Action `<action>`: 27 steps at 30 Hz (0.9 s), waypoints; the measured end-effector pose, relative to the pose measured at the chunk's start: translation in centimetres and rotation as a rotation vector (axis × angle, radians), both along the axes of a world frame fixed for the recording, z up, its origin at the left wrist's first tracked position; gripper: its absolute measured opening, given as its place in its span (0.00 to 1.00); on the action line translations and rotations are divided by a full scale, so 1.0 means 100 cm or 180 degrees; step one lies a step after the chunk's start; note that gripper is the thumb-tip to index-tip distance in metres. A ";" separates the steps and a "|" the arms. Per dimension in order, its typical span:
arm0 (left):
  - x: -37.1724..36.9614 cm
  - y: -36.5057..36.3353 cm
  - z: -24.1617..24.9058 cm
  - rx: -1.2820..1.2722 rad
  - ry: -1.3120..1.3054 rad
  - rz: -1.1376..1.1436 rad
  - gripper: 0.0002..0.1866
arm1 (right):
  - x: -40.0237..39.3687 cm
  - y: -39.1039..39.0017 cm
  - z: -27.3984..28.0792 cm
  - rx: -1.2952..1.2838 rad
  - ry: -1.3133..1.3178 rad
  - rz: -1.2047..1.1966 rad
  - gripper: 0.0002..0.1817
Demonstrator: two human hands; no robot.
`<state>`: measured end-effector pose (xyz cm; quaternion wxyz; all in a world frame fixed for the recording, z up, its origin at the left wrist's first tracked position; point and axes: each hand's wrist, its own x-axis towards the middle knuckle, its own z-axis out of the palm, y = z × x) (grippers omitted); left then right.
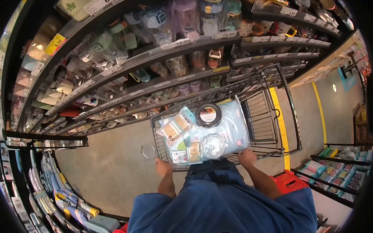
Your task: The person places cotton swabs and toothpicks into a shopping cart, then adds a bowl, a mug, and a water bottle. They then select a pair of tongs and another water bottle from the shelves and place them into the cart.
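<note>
Holds a shopping cart (262, 127) crosswise just before the blue-clad torso (219, 204), with its long axis running left to right and its tall frame at the right end. Grasps its near side with left hand (163, 166) at the left corner and right hand (247, 157) farther along, both curled onto the rim. Looks black and wire-meshed, loaded at left with a pale blue wrapped pack (235, 123), a round black-rimmed item (208, 115) and small packets (194, 152), beside stocked shelves (210, 38).
</note>
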<state>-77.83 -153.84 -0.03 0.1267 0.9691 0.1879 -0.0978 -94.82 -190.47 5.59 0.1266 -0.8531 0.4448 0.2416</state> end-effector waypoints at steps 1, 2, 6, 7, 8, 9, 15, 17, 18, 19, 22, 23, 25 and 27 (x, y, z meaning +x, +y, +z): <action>0.001 -0.002 0.000 -0.0012 -0.0004 0.0022 0.15 | 0.000 0.000 0.002 -0.0028 -0.0068 0.0018 0.17; 0.002 -0.002 0.000 -0.0016 0.0002 0.0032 0.15 | 0.001 -0.002 0.001 -0.0010 -0.0017 0.0006 0.16; 0.007 -0.001 -0.007 0.0033 0.0196 -0.0025 0.16 | 0.009 0.002 0.006 -0.0055 -0.0031 -0.0210 0.16; 0.006 0.000 -0.005 -0.0020 0.0177 0.0020 0.17 | 0.008 0.002 0.003 -0.0038 0.0009 -0.0225 0.16; 0.007 0.000 -0.004 -0.0088 0.0134 0.0085 0.18 | 0.008 0.002 0.000 -0.0036 0.0023 -0.0222 0.16; 0.006 0.001 -0.006 -0.0098 0.0158 0.0099 0.18 | 0.007 0.002 -0.001 -0.0047 0.0047 -0.0208 0.16; 0.008 0.008 -0.018 0.0111 0.0156 0.0058 0.20 | 0.010 0.003 -0.002 -0.0029 0.0152 -0.0315 0.16; 0.006 0.010 -0.025 -0.0023 0.0039 0.0041 0.20 | 0.008 0.001 -0.009 -0.0027 0.0138 -0.0268 0.16; 0.005 0.007 -0.021 -0.0028 0.0015 0.0051 0.20 | 0.008 0.000 -0.006 -0.0031 0.0114 -0.0259 0.16; 0.005 0.007 -0.015 -0.0047 0.0109 0.0003 0.19 | 0.010 0.003 -0.001 -0.0044 0.0198 -0.0308 0.16; 0.007 0.006 -0.017 -0.0093 0.0075 0.0024 0.18 | 0.013 0.002 -0.003 -0.0056 0.0239 -0.0297 0.16; 0.006 0.005 -0.022 -0.0105 0.0001 0.0075 0.17 | 0.010 0.000 -0.004 -0.0044 0.0249 -0.0255 0.16; 0.008 0.003 -0.013 -0.0226 0.0055 0.0109 0.17 | 0.010 0.000 -0.003 -0.0044 0.0224 -0.0147 0.19; 0.005 0.005 -0.009 -0.0341 0.0127 0.0147 0.16 | 0.010 0.001 -0.001 -0.0058 0.0312 -0.0124 0.19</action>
